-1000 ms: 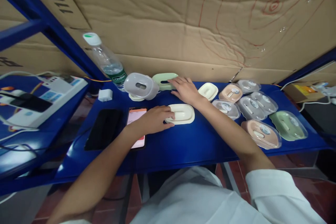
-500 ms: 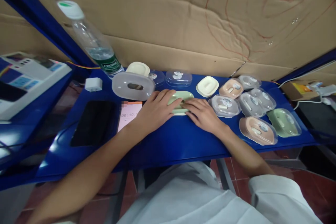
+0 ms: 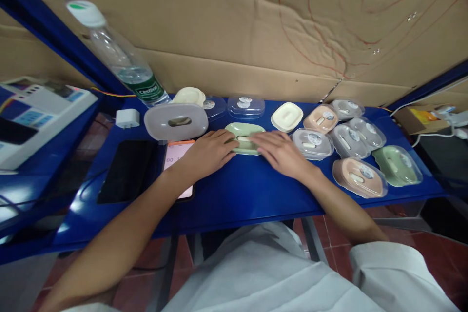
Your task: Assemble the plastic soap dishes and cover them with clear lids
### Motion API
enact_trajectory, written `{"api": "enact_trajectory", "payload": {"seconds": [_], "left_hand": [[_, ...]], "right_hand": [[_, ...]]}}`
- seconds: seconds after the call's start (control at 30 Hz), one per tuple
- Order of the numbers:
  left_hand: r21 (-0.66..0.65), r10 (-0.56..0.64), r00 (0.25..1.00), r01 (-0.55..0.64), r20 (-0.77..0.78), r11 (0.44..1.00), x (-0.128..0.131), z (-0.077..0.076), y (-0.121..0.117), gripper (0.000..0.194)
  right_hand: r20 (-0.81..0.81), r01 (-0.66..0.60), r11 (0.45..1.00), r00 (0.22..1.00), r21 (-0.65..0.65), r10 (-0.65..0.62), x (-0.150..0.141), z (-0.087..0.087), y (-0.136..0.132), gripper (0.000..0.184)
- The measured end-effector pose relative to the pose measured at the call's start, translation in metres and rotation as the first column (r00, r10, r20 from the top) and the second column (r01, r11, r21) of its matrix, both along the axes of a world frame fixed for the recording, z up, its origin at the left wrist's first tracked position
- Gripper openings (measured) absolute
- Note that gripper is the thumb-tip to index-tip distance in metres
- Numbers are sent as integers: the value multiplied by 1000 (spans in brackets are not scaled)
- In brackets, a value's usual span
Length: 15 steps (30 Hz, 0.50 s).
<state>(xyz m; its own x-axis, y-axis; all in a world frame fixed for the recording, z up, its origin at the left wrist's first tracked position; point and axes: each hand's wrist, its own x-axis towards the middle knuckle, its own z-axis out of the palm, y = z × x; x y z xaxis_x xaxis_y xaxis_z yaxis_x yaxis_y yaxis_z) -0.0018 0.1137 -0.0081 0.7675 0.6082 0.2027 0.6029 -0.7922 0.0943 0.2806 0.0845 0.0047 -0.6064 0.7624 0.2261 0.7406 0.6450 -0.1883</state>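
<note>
A pale green oval dish (image 3: 252, 129) lies flat on the blue table, with a small cream bar (image 3: 244, 139) across its middle. My left hand (image 3: 214, 148) is closed on the dish's left end, fingers bent over the rim. On the right end, my right hand (image 3: 280, 152) grips the rim, and its fingertips reach near the bar. The thumbs are partly hidden. A grey oval piece with a slot (image 3: 161, 124) rests just left of my left hand. Behind my right hand is a cream dish (image 3: 287, 117).
Clear-lidded boxes in peach (image 3: 358, 176), grey (image 3: 312, 144) and green (image 3: 397, 165) stand at right. Clear lids (image 3: 245, 107) lie at the back. A water bottle (image 3: 135, 75), a white charger (image 3: 127, 118), a black phone (image 3: 126, 170) and a lit phone (image 3: 186, 192) are at left.
My hands have drawn apart slightly toward the dish's two ends. The cream bar in its middle now shows, where fingers covered it before. The view has shifted a little.
</note>
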Motion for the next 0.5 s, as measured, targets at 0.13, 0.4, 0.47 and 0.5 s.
{"api": "enact_trajectory", "payload": {"seconds": [0.13,0.4,0.47,0.5], "left_hand": [[-34,-43,998,45,55,998,-1,1,-1,25],[-11,-76,994,77,83,997,0,6,-5,26],[7,-68,994,68,88,998,0,5,-3,23],[14,-66,994,65,91,998,0,4,-2,22]], "right_hand": [[37,164,986,986,18,-164,10,29,49,54],[160,225,965,966,-138,-202,-22,7,124,66],[114,230,965,970,-125,-217,-24,-1,128,57],[77,222,966,974,-132,-214,-24,-3,129,55]]}}
